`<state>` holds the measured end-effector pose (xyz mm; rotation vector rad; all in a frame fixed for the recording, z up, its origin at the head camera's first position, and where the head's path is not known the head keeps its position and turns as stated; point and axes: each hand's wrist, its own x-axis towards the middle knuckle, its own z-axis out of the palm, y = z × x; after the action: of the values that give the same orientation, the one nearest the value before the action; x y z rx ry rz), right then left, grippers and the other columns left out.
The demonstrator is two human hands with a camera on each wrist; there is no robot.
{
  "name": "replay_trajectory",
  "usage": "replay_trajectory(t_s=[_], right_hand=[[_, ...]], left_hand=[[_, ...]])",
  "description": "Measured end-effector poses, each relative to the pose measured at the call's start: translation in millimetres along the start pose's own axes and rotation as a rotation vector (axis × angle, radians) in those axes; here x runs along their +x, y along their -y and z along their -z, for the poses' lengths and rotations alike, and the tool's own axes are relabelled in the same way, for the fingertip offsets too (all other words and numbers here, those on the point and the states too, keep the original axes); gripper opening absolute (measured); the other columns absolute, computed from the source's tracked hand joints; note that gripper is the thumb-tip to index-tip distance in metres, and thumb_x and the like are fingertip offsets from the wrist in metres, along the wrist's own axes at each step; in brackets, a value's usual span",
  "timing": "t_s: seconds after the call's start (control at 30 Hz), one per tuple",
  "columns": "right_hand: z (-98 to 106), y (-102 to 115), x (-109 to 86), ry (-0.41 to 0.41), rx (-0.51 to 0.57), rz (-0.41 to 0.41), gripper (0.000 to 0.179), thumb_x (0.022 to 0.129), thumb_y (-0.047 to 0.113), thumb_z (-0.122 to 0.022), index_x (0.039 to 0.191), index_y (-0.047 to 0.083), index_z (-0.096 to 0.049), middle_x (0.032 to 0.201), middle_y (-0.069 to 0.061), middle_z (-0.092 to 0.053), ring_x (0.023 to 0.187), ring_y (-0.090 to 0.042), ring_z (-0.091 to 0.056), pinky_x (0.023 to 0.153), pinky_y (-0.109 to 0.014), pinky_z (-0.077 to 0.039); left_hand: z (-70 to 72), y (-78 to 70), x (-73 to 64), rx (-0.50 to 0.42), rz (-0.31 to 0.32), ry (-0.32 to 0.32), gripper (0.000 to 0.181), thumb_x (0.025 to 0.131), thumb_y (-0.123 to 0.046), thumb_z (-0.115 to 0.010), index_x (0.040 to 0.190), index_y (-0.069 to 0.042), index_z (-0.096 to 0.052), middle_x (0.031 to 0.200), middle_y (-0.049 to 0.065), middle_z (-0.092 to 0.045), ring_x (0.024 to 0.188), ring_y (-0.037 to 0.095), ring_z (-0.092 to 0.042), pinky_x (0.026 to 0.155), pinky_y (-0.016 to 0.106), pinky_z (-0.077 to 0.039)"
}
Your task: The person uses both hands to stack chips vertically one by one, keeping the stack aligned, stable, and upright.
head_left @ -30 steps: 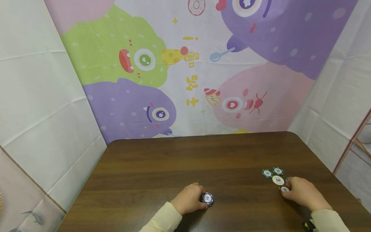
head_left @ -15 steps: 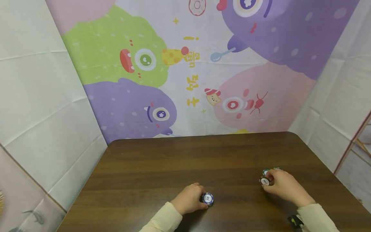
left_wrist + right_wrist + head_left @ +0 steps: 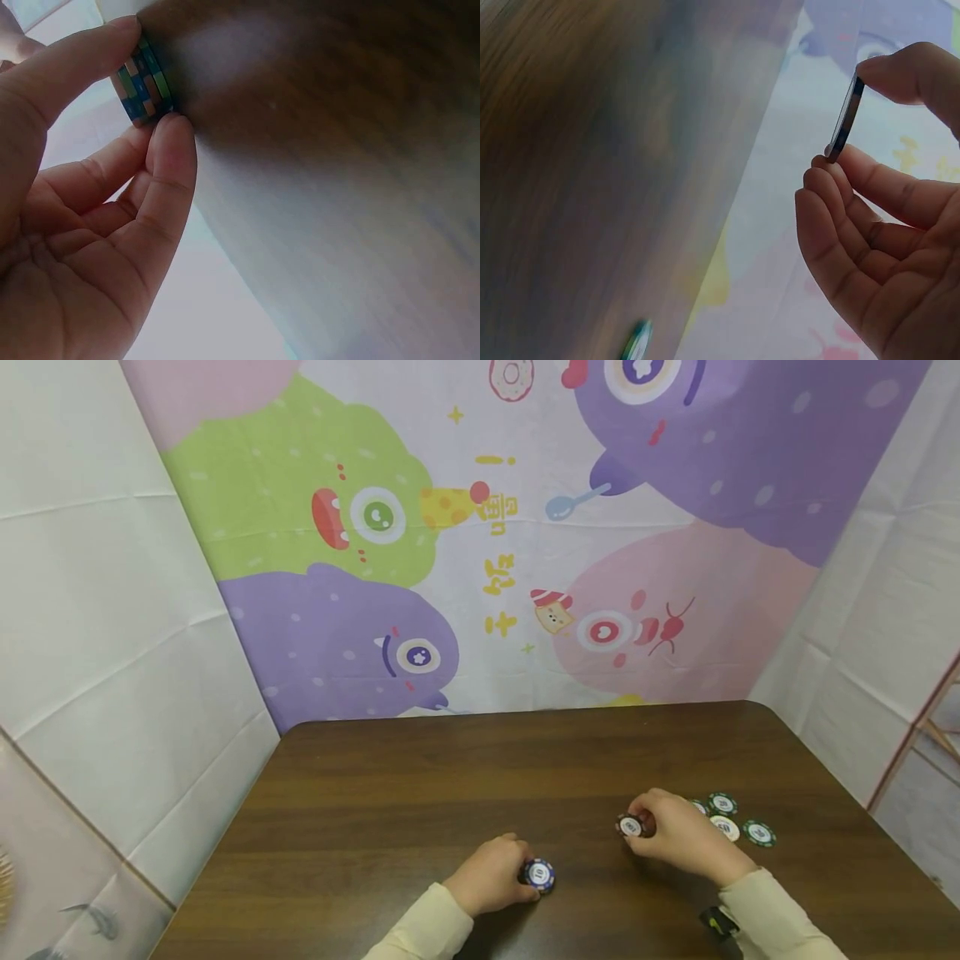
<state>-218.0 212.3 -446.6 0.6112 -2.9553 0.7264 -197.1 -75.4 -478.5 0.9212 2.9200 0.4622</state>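
Note:
On the table, my left hand (image 3: 489, 873) grips a short stack of poker chips, with a blue chip (image 3: 539, 875) marked 10 on top. The left wrist view shows the stack's banded edges (image 3: 144, 86) between thumb and fingertips. To the right and farther back, my right hand (image 3: 688, 836) pinches a dark red-brown poker chip (image 3: 630, 827) with a white centre. Seen edge-on in the right wrist view, this single chip (image 3: 846, 118) is held by thumb and fingertips, lifted off the table.
Beyond my right hand lie a cream chip (image 3: 725, 828) marked 50, a green chip (image 3: 723, 802), another green chip (image 3: 760, 834) and a third green one (image 3: 701, 807) partly hidden by the hand. The brown wooden table (image 3: 420, 777) ends at a cartoon-printed cloth (image 3: 495, 677).
My right hand has taken the red-brown chip from the group at the right and carried it left, towards the stack. The left hand stays at the stack.

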Motion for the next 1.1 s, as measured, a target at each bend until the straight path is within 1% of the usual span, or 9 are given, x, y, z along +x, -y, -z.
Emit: replay_trajectory(t_s=[0.3,0.5,0.63,0.77,0.9,1.1], right_hand=[[-22.1,26.6,14.7,0.046,0.034,0.129,0.028,0.076,0.023,-0.079,0.097,0.009,-0.067,0.088,0.006,-0.059,0.075,-0.003,-0.052,0.063,-0.022,-0.046],[-37.9,46.2,21.5,0.111,0.095,0.171,0.026,0.078,0.024,-0.077,0.098,0.010,-0.067,0.090,0.007,-0.058,0.075,-0.005,-0.052,0.065,-0.021,-0.046],[-47.0,57.3,25.4,0.134,0.113,0.210,0.025,0.078,0.023,-0.077,0.097,0.010,-0.068,0.089,0.007,-0.058,0.075,-0.005,-0.052,0.065,-0.020,-0.045],[-54.2,65.0,27.3,0.160,0.127,0.249,0.026,0.077,0.022,-0.077,0.097,0.009,-0.069,0.089,0.006,-0.058,0.075,-0.003,-0.051,0.065,-0.019,-0.046],[-60.4,69.7,28.4,0.178,0.116,0.282,0.025,0.076,0.021,-0.077,0.097,0.008,-0.069,0.089,0.006,-0.058,0.074,-0.001,-0.049,0.064,-0.017,-0.045],[-64.4,75.3,30.5,0.199,0.112,0.301,0.023,0.076,0.020,-0.077,0.096,0.011,-0.070,0.087,0.007,-0.057,0.071,0.000,-0.047,0.063,-0.017,-0.044]], left_hand=[[1.5,-0.8,-0.4,-0.008,0.008,-0.001,0.028,0.070,-0.027,-0.087,0.089,-0.013,-0.071,0.079,-0.009,-0.063,0.071,0.001,-0.048,0.065,0.017,-0.045],[0.7,-0.7,-0.1,-0.018,0.009,-0.002,0.028,0.069,-0.026,-0.087,0.088,-0.013,-0.072,0.077,-0.009,-0.060,0.069,0.000,-0.046,0.063,0.016,-0.043],[0.1,-0.4,0.8,-0.034,-0.001,0.003,0.028,0.069,-0.025,-0.087,0.092,-0.015,-0.072,0.077,-0.011,-0.061,0.070,-0.001,-0.045,0.062,0.016,-0.041],[0.2,-0.6,0.8,-0.058,0.005,0.015,0.028,0.070,-0.023,-0.086,0.094,-0.017,-0.072,0.077,-0.011,-0.061,0.071,-0.001,-0.044,0.062,0.016,-0.041],[1.5,-0.7,-0.3,-0.064,0.021,0.018,0.031,0.070,-0.024,-0.087,0.095,-0.013,-0.071,0.078,-0.010,-0.060,0.070,-0.001,-0.044,0.062,0.016,-0.041],[2.7,-0.5,-1.3,-0.049,0.017,0.002,0.030,0.069,-0.025,-0.087,0.088,-0.012,-0.069,0.076,-0.009,-0.057,0.067,0.000,-0.042,0.059,0.018,-0.039]])
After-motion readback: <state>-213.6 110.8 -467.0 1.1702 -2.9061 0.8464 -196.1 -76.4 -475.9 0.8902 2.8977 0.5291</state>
